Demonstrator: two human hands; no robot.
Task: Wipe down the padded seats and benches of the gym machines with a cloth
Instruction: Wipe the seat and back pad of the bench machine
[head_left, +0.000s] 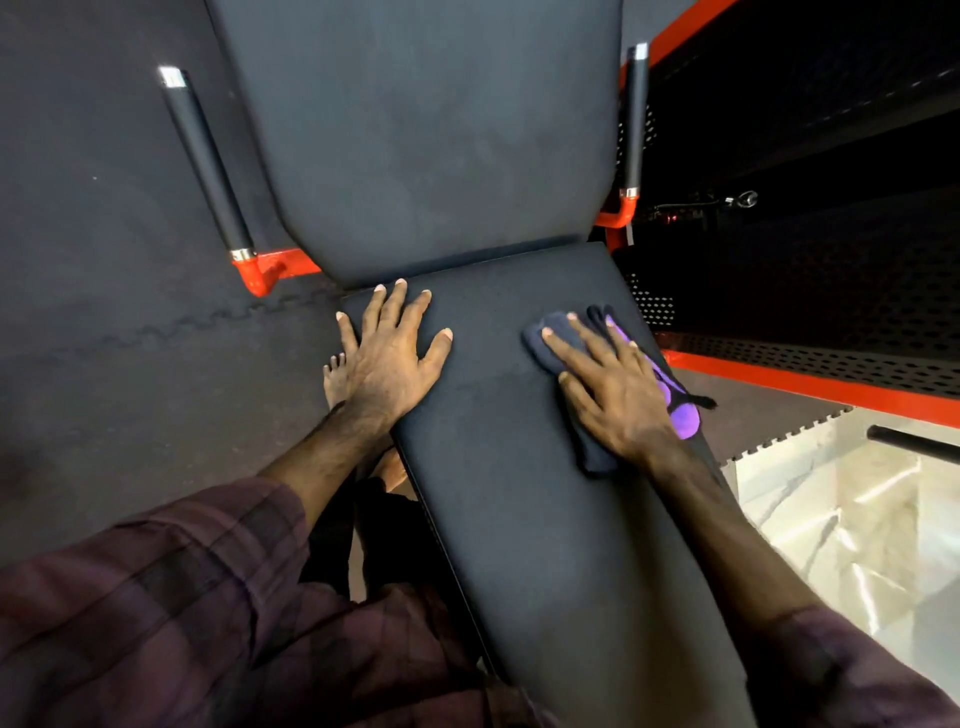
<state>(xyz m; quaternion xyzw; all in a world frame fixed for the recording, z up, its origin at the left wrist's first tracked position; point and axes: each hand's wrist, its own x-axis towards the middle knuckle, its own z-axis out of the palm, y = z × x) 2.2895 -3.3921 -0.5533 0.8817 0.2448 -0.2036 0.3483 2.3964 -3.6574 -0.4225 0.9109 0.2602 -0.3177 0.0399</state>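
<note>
A black padded seat (519, 467) runs from the lower middle up to a black padded backrest (415, 130). My right hand (613, 389) lies flat with straight fingers on a dark blue and purple cloth (680, 410), pressing it onto the seat near its right edge. My left hand (389, 358) rests flat with spread fingers on the seat's far left corner, close to the gap below the backrest. It holds nothing.
Two black grip handles (208, 161) (635, 119) on red brackets flank the backrest. A red and black perforated machine frame (805, 364) stands to the right. Dark rubber floor mats (104, 312) lie left; my bare foot (335, 379) stands beside the seat. Pale floor (841, 519) shows lower right.
</note>
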